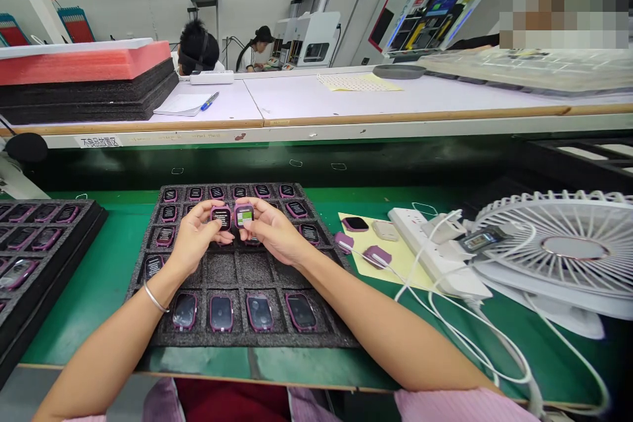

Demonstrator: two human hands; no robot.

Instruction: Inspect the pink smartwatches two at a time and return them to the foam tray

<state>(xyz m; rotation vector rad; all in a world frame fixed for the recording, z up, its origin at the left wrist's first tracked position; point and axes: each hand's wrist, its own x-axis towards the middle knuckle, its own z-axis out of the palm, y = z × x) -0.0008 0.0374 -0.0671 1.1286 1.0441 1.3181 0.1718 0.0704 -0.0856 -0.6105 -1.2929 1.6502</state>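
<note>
My left hand [198, 237] pinches a purple-framed smartwatch body [221, 218] whose dark screen shows lines of white text. Close beside it, my right hand [271, 229] grips a second purple smartwatch body [244, 216], its screen lit with green and white. Both are held above a black foam tray [212, 271] divided into square pockets. Similar watches sit in the back rows, many with text on their screens. Along the front row, several dark-screened watches lie in pockets, among them one watch [260, 312] near the middle. Pockets behind that row show bare foam.
Another foam tray of watches [49, 270] stands at left. On the right are a yellow sheet [363, 260] with purple watch pieces and cables, a white power strip [435, 250] and a white fan [558, 250]. A raised shelf [297, 95] runs behind; people sit beyond it.
</note>
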